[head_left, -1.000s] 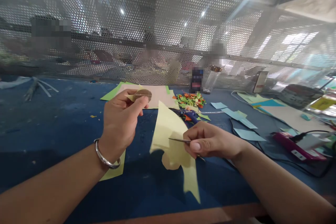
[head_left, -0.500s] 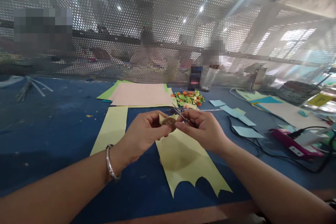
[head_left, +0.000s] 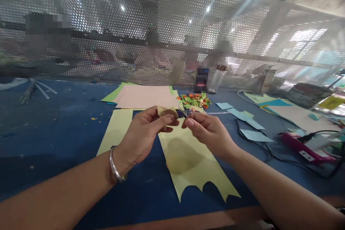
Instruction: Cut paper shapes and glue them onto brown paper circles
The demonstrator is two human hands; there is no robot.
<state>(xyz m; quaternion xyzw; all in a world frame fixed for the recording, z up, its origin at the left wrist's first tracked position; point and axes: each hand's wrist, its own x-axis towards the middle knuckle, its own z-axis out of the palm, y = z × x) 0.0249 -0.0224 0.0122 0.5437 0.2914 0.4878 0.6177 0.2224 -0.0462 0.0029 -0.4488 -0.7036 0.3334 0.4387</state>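
Observation:
My left hand (head_left: pixel 145 129) pinches a small pale yellow paper piece (head_left: pixel 167 112) with a rounded, shaded lower part between thumb and fingers. In my right hand (head_left: pixel 207 129) is a pair of small scissors (head_left: pixel 183 110), its thin metal blades pointing up and left; the fingers hide the handles. The blade tips are just right of the paper piece, apart from it. Beneath both hands lies a pale yellow paper sheet (head_left: pixel 192 158) with curved bites cut from its near edge.
Behind the hands are stacked pink paper sheets (head_left: pixel 145 96) and a pile of orange and green paper scraps (head_left: pixel 194 100). A yellow strip (head_left: pixel 114 129) lies left. Light blue paper pieces (head_left: pixel 256 135), a magenta power strip (head_left: pixel 306 147) and black cables are right. A perforated metal screen (head_left: pixel 172 25) stands behind.
The paper piece in my left hand has moved slightly up and left and turned to show more of its face. My right hand with the scissors has drawn away from it.

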